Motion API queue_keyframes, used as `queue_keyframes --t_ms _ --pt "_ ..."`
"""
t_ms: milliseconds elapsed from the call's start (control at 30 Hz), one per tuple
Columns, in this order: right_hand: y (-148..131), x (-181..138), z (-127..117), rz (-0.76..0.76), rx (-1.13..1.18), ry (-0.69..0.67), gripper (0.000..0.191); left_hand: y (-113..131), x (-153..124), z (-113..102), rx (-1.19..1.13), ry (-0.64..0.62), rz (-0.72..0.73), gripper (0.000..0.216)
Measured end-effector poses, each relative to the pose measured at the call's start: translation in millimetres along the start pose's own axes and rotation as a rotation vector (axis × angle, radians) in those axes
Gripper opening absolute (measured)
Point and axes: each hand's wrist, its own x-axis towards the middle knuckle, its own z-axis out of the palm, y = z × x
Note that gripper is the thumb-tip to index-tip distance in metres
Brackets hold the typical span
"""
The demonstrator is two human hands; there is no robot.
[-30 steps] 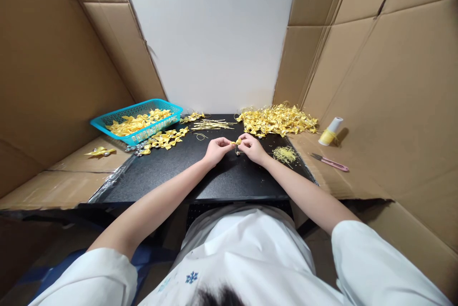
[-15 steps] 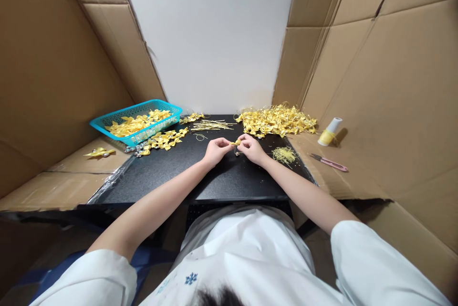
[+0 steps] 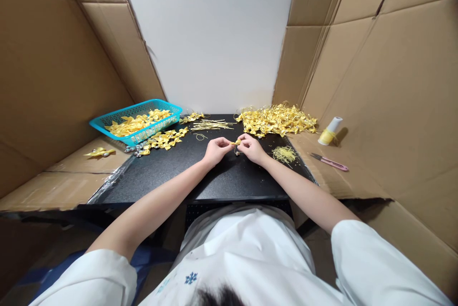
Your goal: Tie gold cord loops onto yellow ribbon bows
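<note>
Over the middle of the black table [image 3: 161, 179], a small yellow ribbon bow [image 3: 237, 142] is pinched between my two hands. My left hand [image 3: 217, 150] grips its left side with thumb and forefinger. My right hand [image 3: 252, 148] is closed on its right side. A small silvery bell or bead [image 3: 237, 153] hangs just below the fingers. Much of the bow is hidden behind the fingertips. Beyond my hands lie thin yellow cords [image 3: 213, 125] and a small loop of cord [image 3: 201, 137].
A turquoise basket [image 3: 134, 139] at the left holds yellow bows, with more bows [image 3: 166, 139] beside it. A large heap of bows [image 3: 275, 121] lies at the back right. Cord clippings [image 3: 284, 154], pink thread snips [image 3: 331, 162] and a spool [image 3: 327, 135] are on the right. Cardboard walls [image 3: 393, 81] surround the table.
Almost nothing differs. Both hands stay in the same place, still pinching the bow, with only slight finger movement.
</note>
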Motion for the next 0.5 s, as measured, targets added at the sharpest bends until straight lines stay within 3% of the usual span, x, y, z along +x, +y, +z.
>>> queue_keyframes --t_ms 500 --pt "0.4 -2.4 4.9 -0.058 -0.069 0.054 0.026 9.0 -8.7 0.9 0.198 -0.013 0.177 0.025"
